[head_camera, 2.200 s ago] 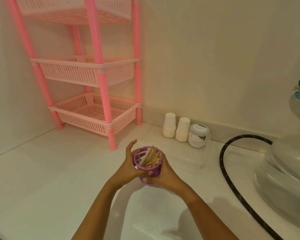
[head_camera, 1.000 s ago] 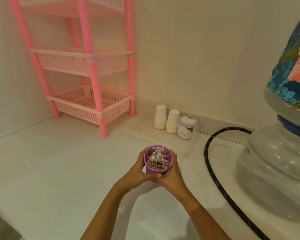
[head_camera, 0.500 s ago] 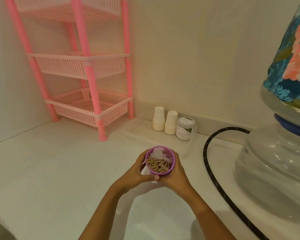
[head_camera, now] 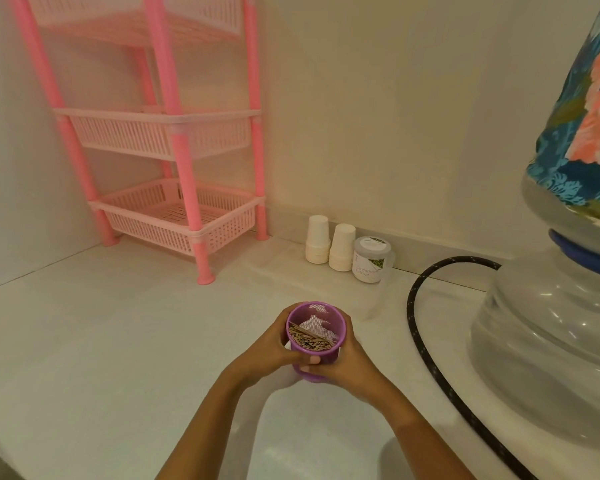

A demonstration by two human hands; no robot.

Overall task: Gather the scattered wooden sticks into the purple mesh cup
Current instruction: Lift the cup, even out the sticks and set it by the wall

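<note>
Beyond my fingers, paper cups are standing; my left hand and right hand are clasping the purple mesh cup (wooden sticks inside).

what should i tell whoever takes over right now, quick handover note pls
Left hand: wrapped around the left side of the purple mesh cup.
Right hand: wrapped around its right side.
The cup is held between both hands over the white counter.
Wooden sticks: bundled inside the cup, against its near wall.
Done: no loose sticks show on the counter.
Left: set the cup down and check the area outside this view for strays.
</note>
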